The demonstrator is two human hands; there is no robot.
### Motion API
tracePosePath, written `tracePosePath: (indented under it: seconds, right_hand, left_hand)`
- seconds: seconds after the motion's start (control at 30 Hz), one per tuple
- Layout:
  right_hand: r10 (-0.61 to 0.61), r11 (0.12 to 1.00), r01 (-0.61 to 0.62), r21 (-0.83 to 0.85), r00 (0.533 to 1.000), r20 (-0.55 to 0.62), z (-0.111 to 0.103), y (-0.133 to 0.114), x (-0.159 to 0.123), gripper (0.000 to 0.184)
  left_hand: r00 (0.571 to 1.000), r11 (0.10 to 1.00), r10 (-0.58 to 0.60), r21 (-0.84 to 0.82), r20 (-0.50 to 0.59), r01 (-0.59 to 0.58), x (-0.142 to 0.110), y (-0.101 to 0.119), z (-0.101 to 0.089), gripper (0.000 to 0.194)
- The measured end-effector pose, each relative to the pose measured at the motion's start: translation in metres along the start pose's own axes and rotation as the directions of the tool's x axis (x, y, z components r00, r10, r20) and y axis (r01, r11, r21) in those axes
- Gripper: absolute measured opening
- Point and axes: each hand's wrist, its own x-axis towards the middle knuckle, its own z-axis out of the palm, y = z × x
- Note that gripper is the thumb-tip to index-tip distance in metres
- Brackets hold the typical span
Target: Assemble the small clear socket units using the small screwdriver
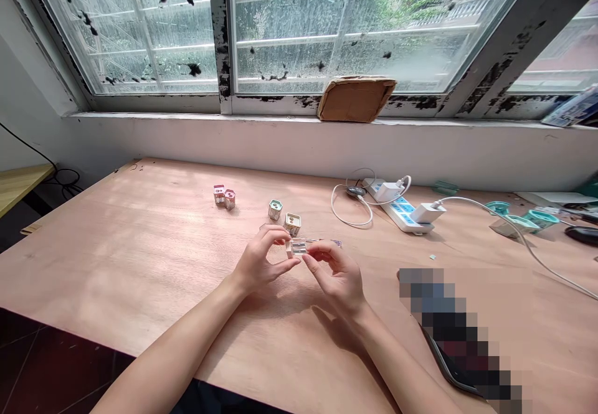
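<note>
A small transparent plastic cube [298, 247] sits between my hands, above the plywood table [116, 258]. My left hand [260, 261] pinches its left side between thumb and fingers. My right hand [337, 275] holds its right side with the fingertips. Just behind the hands stand a small cube with a teal-ringed top [275, 210] and a cream-topped cube [293, 223]. Farther left, a pair of pink-marked cubes [224, 198] stand touching. A thin transparent strip [334, 243] lies partly hidden behind my right hand.
A white power strip [392, 205] with plugged-in chargers and white cables lies at the back right. Teal pieces [521, 222] and a dark mouse [582, 235] sit farther right. A blurred phone [453, 345] lies near the right front. A window sill [299, 117] runs behind the table.
</note>
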Motion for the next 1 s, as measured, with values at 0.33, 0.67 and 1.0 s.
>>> tracePosePath:
  seconds: [0.33,0.67,1.0]
  right_hand:
    - [-0.070,0.995,0.069,-0.071,0.998,-0.009,0.000,-0.005,0.001,0.004]
    - [-0.064,0.831,0.108,-0.546,0.993,0.099,-0.038,0.054,0.014,0.015]
    - [0.190,0.723,0.003,-0.691,0.961,0.203,-0.045,0.088,0.008,0.024]
  left_hand:
    - [1.000,1.000,-0.004,0.003,-0.004,0.004,-0.001,-0.001,0.000,0.035]
    - [0.997,0.998,-0.054,0.008,-0.060,0.055,-0.002,-0.013,-0.004,0.035]
    - [0.985,0.986,-0.164,-0.045,-0.060,0.161,-0.006,-0.023,-0.004,0.034]
